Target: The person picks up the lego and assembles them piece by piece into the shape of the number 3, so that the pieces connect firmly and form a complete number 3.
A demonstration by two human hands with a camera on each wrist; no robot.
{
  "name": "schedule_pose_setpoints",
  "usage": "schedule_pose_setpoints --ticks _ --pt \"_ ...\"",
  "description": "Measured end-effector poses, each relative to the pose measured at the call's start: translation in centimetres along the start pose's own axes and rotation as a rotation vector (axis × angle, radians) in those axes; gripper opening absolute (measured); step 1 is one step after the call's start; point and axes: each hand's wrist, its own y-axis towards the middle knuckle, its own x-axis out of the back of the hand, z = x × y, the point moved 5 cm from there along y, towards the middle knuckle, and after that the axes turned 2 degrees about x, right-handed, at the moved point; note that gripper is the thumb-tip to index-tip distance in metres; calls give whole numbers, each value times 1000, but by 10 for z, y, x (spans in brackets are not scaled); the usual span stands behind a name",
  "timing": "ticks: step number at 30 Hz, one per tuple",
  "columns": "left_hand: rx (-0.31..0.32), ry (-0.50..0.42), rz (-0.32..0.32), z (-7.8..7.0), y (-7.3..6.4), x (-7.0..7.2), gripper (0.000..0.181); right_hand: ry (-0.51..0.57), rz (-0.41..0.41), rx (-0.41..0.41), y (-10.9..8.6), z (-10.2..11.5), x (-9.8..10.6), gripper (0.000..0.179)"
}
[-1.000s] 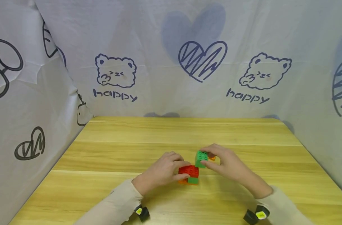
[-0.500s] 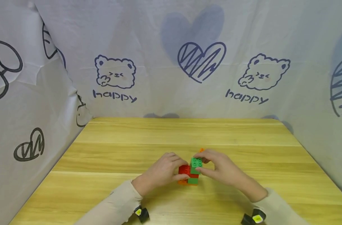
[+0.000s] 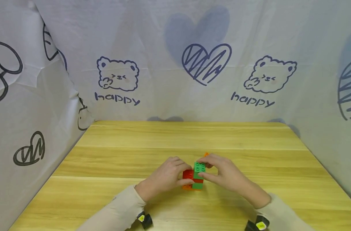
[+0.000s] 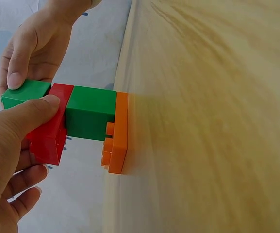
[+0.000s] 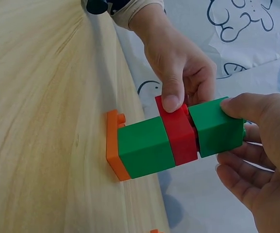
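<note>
A small brick stack stands on the table, with a flat orange base [image 5: 112,148], a green brick [image 5: 147,148], then a red brick [image 5: 181,138]. My left hand [image 3: 171,173] pinches the red brick between thumb and fingers at its left part. Over the red brick's right end, my right hand [image 3: 228,171] grips another green brick [image 5: 217,128], its thumb on the near side. A narrow gap with red studs shows between this upper green brick and the red one in the right wrist view. Fingers partly hide the red brick in the head view.
Behind my right hand lies another orange piece [image 3: 206,154], mostly hidden. The wooden table [image 3: 129,134] has a printed white cloth [image 3: 163,80] hanging behind it and at both sides.
My right hand has carried the green brick left and down onto the red brick's right end. The left hand has stayed on the red brick.
</note>
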Motion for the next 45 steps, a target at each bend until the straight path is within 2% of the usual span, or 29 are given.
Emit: schedule_pose_setpoints --ticks 8,15,29,37,45 --pt "8 -12 3 -1 -1 0 37 11 -26 28 0 0 -4 33" --pt "14 -13 -11 2 -1 2 36 31 -14 -3 2 -2 -7 34" --pt "38 -12 23 4 -1 2 35 114 -7 -55 2 -5 -10 37" --pt "34 -15 36 -1 0 1 36 154 68 -86 -5 -11 -6 43" --pt "47 -7 49 0 0 0 37 194 84 -148 -6 -15 -4 49"
